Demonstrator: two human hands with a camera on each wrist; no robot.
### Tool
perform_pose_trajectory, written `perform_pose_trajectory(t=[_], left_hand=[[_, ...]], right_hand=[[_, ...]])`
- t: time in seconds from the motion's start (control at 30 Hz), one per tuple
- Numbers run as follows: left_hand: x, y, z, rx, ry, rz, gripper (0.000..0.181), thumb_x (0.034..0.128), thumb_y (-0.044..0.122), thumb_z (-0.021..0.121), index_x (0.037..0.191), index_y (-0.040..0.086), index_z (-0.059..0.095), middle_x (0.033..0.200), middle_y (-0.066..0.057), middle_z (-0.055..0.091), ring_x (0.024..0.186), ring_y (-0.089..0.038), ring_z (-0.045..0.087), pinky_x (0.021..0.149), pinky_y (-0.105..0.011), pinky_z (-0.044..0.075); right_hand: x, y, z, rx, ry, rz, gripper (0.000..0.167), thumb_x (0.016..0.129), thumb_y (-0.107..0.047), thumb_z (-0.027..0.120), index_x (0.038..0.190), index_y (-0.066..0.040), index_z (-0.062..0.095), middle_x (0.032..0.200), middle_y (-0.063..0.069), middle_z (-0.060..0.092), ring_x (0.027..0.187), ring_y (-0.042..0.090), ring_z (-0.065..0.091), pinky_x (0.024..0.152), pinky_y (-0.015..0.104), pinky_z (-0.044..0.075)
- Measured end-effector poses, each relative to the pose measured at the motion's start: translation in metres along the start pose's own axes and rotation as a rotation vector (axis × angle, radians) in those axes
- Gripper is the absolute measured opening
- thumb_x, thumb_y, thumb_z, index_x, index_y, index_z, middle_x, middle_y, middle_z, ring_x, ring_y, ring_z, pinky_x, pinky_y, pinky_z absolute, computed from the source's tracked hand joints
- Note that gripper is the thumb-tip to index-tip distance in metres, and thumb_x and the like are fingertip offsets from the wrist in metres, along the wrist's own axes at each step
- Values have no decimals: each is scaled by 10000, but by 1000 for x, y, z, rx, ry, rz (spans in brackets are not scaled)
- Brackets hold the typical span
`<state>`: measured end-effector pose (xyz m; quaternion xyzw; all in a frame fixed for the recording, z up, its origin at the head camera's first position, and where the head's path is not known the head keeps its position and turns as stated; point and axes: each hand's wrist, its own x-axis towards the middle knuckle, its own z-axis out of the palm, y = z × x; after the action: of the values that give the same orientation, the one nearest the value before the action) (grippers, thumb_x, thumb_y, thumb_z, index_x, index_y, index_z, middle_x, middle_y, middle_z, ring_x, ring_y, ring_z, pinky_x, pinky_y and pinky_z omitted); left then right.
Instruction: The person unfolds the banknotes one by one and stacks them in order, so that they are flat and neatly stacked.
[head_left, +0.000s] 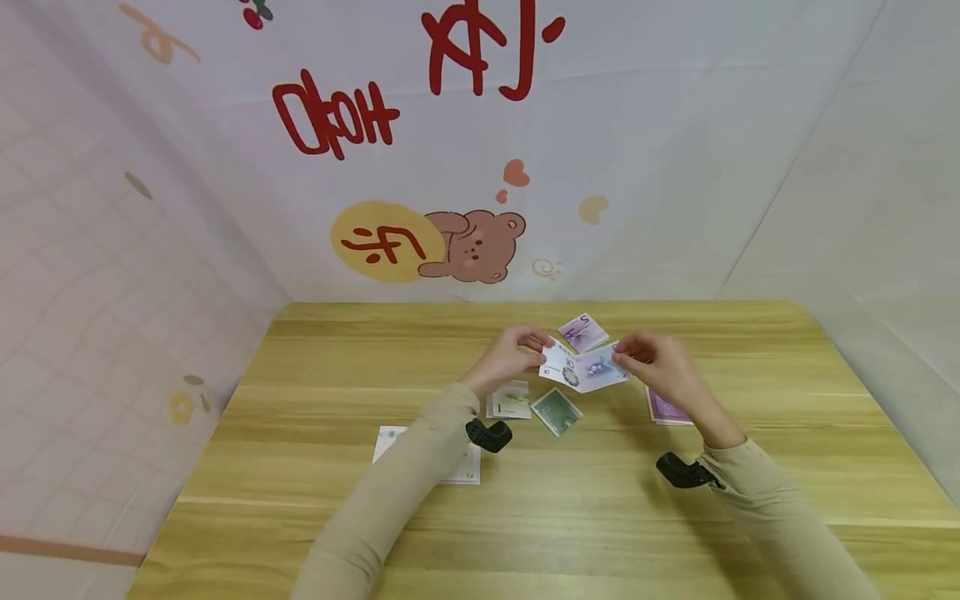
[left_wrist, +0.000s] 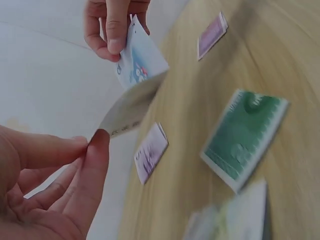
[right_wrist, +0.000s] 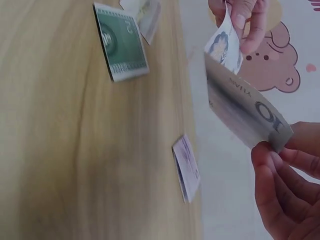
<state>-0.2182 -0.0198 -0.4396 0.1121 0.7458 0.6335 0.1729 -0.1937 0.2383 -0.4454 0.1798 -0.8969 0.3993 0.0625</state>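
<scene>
A pale banknote-like paper [head_left: 598,370] with a blue picture and the number 10 is held above the table, creased down its middle. My left hand [head_left: 510,360] pinches its left end between thumb and fingers; my right hand [head_left: 660,367] pinches the right end. In the left wrist view the paper [left_wrist: 142,62] bends between the left hand [left_wrist: 55,185] and the right hand [left_wrist: 117,27]. The right wrist view shows "YUAN" on the paper [right_wrist: 245,107], with the right hand [right_wrist: 290,185] at its near end and the left hand [right_wrist: 242,20] beyond.
On the wooden table [head_left: 570,533] lie a green note [head_left: 557,412], a purple 5 note [head_left: 583,332] at the back, notes marked 1 [head_left: 512,402], darker purple notes [head_left: 667,410] at right, and white notes [head_left: 465,467] partly under the left sleeve. A printed cloth [head_left: 645,167] hangs behind.
</scene>
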Motion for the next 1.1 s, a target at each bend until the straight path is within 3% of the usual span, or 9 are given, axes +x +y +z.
perform_pose_trajectory(t=[0.27, 0.5, 0.7, 0.9, 1.1], left_hand=[[-18, -13, -28, 28, -6, 15, 213, 862, -122, 595, 1069, -94, 635, 1017, -191, 625, 892, -221, 605, 747, -306, 558], [-32, -19, -50, 37, -62, -13, 214, 870, -102, 584, 1078, -89, 630, 989, -163, 617, 823, -187, 589, 824, -435, 537], [-42, -24, -65, 0, -36, -34, 223, 872, -124, 568, 1088, -100, 618, 1015, -171, 606, 887, -241, 589, 850, -450, 524], [-51, -26, -80, -29, -12, -44, 230, 885, -117, 559, 1109, -93, 605, 1057, -189, 587, 902, -237, 599, 842, -433, 529], [-63, -30, -95, -8, 3, -49, 227, 893, -94, 564, 1118, -87, 592, 1076, -187, 580, 886, -227, 590, 830, -421, 535]], right_hand=[[-1, -7, 17, 137, -46, -6, 70, 856, 19, 698, 919, 19, 669, 826, 98, 672, 704, 179, 633, 589, 229, 513], [1, -13, 32, 221, -140, 13, 87, 872, -3, 689, 945, 33, 661, 816, 96, 660, 709, 205, 633, 605, 238, 516], [2, -22, 45, 295, -174, 19, 105, 871, 8, 685, 956, 61, 653, 809, 112, 659, 692, 250, 641, 600, 310, 545], [3, -30, 57, 380, -185, 27, 120, 870, 17, 684, 963, 79, 640, 816, 134, 663, 705, 292, 649, 624, 360, 563], [4, -38, 75, 377, -138, 15, 81, 868, 40, 671, 933, 70, 635, 824, 139, 663, 708, 320, 640, 611, 305, 551]])
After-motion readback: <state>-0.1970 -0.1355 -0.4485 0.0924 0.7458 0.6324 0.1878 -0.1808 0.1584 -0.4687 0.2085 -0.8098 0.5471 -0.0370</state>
